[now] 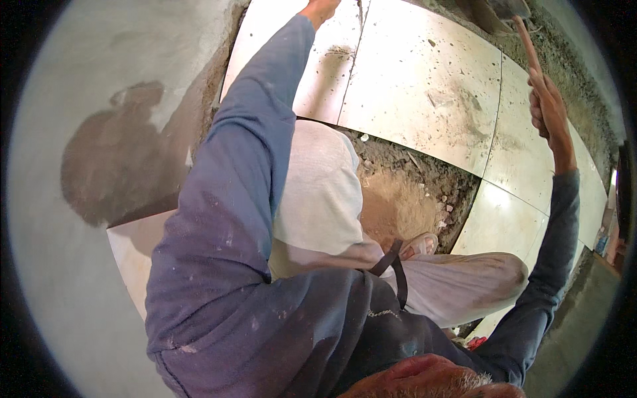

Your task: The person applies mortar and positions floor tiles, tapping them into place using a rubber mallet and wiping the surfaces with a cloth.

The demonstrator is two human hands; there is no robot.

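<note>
My right hand [549,109] is closed round a wooden-handled tool [527,45], raised at the upper right. The tool's grey head runs to the top edge, and its exact kind is unclear. At the top edge, my left hand [320,10] reaches out over the pale floor tiles [424,73]. Only its back and wrist show; the fingers are out of view. Dirt specks and smears lie on the large tile between my two arms.
I squat over a patch of bare soil [395,205] with small stones, bordered by tiles. A separate tile [133,249] lies at left against the grey wall [73,285]. Loose dirt [584,106] runs along the right wall. A brown object [481,13] sits at the top right.
</note>
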